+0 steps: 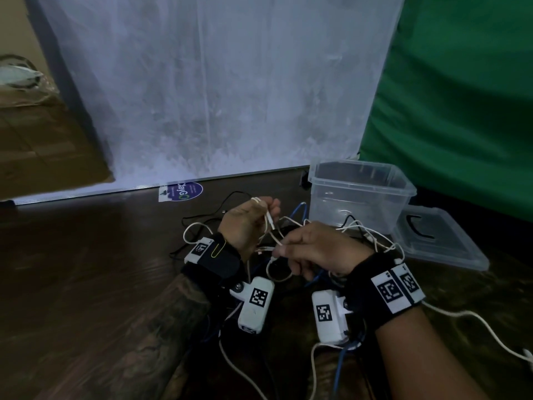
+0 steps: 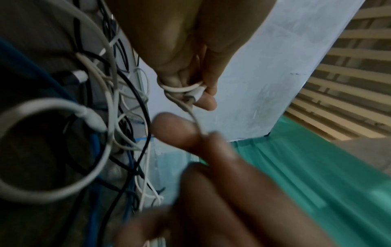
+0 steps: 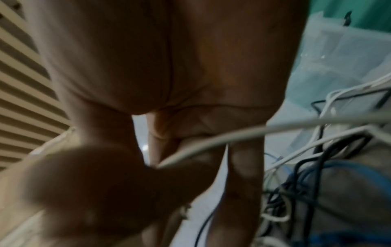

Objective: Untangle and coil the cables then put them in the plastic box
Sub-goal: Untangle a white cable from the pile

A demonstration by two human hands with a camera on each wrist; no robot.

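Observation:
A tangle of white, black and blue cables (image 2: 118, 117) lies on the dark wooden surface between my wrists. My left hand (image 1: 266, 210) is raised and holds a thin white cable (image 1: 271, 223). That cable is looped round its fingers (image 2: 186, 86), with the white plug (image 2: 196, 95) at the fingertips. My right hand (image 1: 281, 246) pinches the same white cable (image 3: 211, 142) a little lower, between thumb and forefinger. The clear plastic box (image 1: 346, 203) stands open behind the right hand, and I see no cables inside it.
The box's clear lid (image 1: 444, 246) lies flat to the right of the box. A white sheet (image 1: 230, 96) hangs behind, green cloth (image 1: 461, 111) at the right, a cardboard box (image 1: 43, 140) at the left. A round sticker (image 1: 184, 191) is at the sheet's foot.

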